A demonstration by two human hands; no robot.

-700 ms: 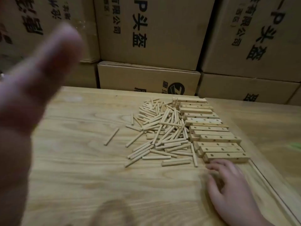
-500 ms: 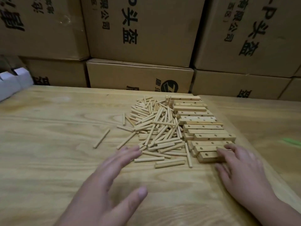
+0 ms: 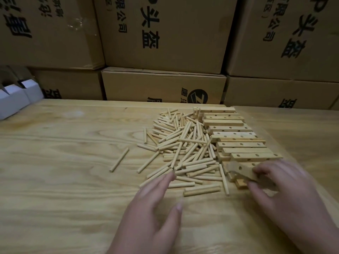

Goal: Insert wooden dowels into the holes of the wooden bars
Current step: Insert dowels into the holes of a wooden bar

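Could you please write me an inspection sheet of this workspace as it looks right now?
Surface: wooden table, pale grain.
Job's things: loose pile of dowels; one stray dowel lies apart on its left; row of drilled bars on its right.
Clutter: white boxes at the far left edge.
Hands: left hand open, fingertips at the pile; right hand grips the nearest bar, tilted off the table.
Cables: nothing seen.
Surroundings: stacked cardboard cartons behind the table.
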